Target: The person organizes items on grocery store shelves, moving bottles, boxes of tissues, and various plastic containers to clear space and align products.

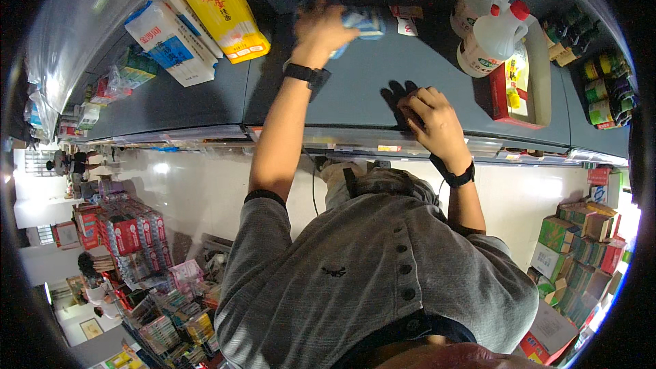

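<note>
My left hand (324,25), blurred, is pressed down on a crumpled blue cloth (370,22) at the back of a grey metal shelf (338,97). Parts of the cloth show on both sides of the fingers; the palm side is hidden. My right hand (433,118) is near the shelf's front edge, its fingers loosely curled and apart, with nothing seen in it. A red and white price tag (407,25) lies right of the cloth. Both wrists wear black bands.
Left on the shelf are a yellow noodle pack (225,10) and white-and-blue packs (174,43). To the right stand white plastic jugs (492,43) with red caps and an open red carton (535,82); bottles (605,92) are further right. Stacked goods (128,236) and people are behind.
</note>
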Demonstrator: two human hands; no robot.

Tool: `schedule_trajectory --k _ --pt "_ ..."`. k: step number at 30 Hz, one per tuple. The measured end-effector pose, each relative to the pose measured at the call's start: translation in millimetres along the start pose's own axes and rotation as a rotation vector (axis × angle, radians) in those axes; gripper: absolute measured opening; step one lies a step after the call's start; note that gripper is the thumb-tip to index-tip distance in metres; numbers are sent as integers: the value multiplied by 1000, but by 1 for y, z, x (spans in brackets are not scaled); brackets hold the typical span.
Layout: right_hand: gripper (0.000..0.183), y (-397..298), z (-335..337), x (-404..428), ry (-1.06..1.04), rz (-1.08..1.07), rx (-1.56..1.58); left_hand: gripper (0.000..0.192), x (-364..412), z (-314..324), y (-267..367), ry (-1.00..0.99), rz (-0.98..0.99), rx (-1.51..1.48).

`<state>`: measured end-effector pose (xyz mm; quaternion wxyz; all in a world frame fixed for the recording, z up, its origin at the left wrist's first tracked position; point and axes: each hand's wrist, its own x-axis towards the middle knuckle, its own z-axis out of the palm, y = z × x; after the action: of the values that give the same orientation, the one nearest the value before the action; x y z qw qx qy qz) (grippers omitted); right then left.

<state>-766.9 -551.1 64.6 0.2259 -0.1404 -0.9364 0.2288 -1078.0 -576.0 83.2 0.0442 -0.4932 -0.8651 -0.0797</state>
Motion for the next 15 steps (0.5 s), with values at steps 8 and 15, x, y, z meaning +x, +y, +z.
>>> schedule_trajectory --k 8,15 --pt "31 6 -23 -9 233 75 -21 68 -16 -14 41 -76 129 -115" --pt "63 57 -111 19 870 190 -348 62 -70 -46 4 -112 136 -128"
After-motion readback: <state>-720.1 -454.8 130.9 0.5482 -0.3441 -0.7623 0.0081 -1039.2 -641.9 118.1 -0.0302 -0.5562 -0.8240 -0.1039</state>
